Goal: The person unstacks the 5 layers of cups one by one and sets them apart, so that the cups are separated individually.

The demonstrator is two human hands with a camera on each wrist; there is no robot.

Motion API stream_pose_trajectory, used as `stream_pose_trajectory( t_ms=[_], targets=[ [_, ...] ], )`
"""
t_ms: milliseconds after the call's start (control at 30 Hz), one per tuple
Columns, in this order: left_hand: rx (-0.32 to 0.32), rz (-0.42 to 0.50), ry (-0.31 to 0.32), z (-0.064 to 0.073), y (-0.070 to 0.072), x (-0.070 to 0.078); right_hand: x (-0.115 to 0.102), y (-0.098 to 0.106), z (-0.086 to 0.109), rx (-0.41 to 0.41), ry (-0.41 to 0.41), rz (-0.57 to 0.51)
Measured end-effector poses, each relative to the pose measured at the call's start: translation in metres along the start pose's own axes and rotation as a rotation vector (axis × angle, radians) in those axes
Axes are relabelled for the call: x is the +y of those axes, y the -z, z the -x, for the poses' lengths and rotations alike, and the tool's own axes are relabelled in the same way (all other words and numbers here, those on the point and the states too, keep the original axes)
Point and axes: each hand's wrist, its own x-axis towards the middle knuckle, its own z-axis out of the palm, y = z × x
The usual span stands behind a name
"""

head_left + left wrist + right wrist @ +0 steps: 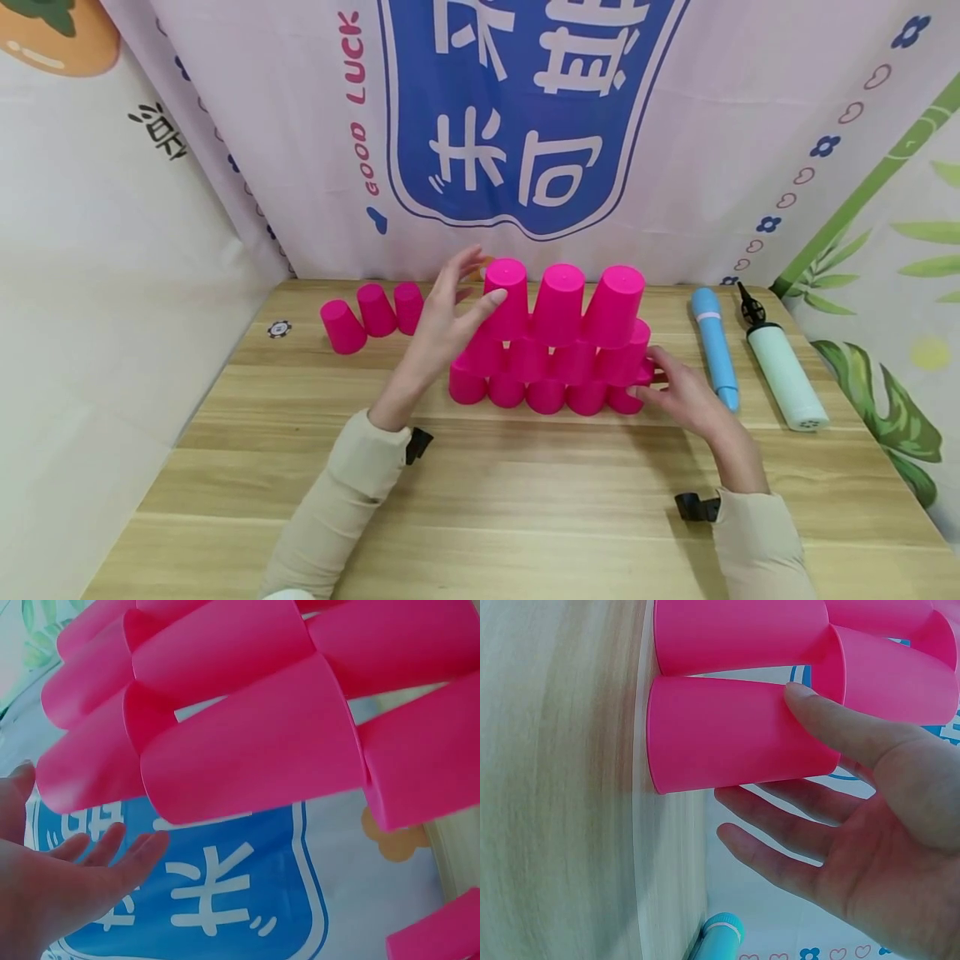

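Observation:
Upside-down pink cups stand stacked in three rows, like a wall. At the top row's left end, my left hand (450, 312) spreads its fingers beside a pink cup (507, 292); its thumb overlaps that cup in the head view. The left wrist view shows the left hand's fingers (142, 859) apart from the cups, with nothing held. My right hand (686, 396) holds the end cup (735, 735) of the bottom row between thumb and fingers. The thumb lies on its near side, the index finger is partly hidden behind it, and the other fingers extend loosely below in the right wrist view.
Three more pink cups (377, 310) stand upside down at the back left, near a small round sticker (279, 329). A blue tube-shaped object (716, 346) and a pale green hand pump (787, 375) lie on the right. A printed cloth (315, 225) hangs behind the wooden table (525, 508).

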Motion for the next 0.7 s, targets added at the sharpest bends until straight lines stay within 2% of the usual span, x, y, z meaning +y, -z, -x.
stream_pose_trajectory(
  t_ms=[200, 467, 700],
  targets=[
    [0.010, 0.007, -0.002, -0.0006, -0.0055, 0.0012, -0.0027, 0.0006, 0.0007, 0.005, 0.007, 0.000],
    [-0.025, -0.021, 0.012, 0.0038, -0.0085, -0.0009, -0.0038, 0.0012, 0.0015, 0.005, 0.012, -0.002],
    [-0.019, -0.014, 0.020, 0.0040, -0.0091, -0.0007, -0.0025, 0.0007, 0.0011, 0.004, 0.008, -0.005]
  ],
)
